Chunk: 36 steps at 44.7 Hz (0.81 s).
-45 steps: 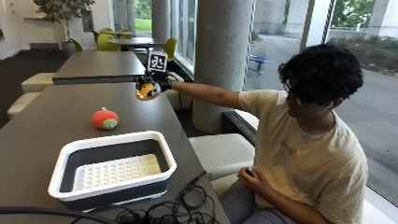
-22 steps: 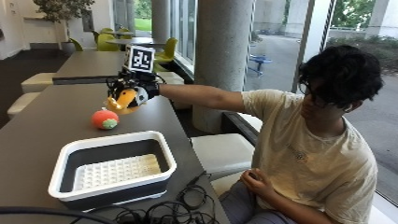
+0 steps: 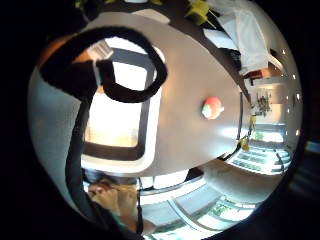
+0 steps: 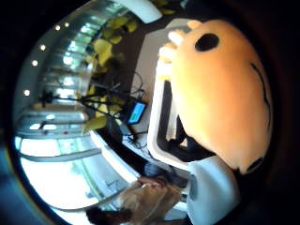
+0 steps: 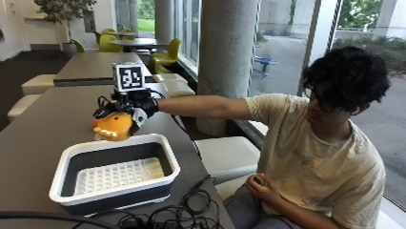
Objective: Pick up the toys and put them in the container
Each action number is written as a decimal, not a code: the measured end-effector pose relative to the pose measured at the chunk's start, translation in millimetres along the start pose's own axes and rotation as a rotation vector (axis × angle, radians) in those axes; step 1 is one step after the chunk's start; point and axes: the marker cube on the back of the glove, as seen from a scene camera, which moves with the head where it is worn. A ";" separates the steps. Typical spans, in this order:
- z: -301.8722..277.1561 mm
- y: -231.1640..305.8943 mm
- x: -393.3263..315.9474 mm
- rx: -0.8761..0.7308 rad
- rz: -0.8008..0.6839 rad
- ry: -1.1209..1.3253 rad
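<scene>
One orange toy (image 5: 113, 127) is being gripped by the gloved right hand (image 5: 138, 110) at the container's (image 5: 166, 157) far edge; a red toy (image 3: 212, 107) is waiting on the table (image 3: 185, 75).

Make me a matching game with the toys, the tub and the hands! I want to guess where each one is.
Things:
1. orange toy
2. red ball toy
3. white container
4. bare hand

Places:
a. lying on the table, away from the container
b. held by the gloved right hand
c. down in the person's lap
d. standing on the table, nothing in it

Pairs: 1-b, 2-a, 3-d, 4-c
</scene>
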 end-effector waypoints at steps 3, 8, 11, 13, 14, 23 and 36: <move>3.5 2.5 0.6 -0.005 0.005 -0.012; 1.7 5.4 11.4 0.010 -0.065 0.070; 1.3 11.1 18.3 0.004 -0.043 0.049; 0.5 14.7 22.1 0.006 -0.040 0.037; -0.3 16.1 23.2 0.010 -0.047 0.035; -6.8 40.5 45.5 0.003 -0.067 0.073; 4.3 100.2 112.5 -0.021 -0.014 0.133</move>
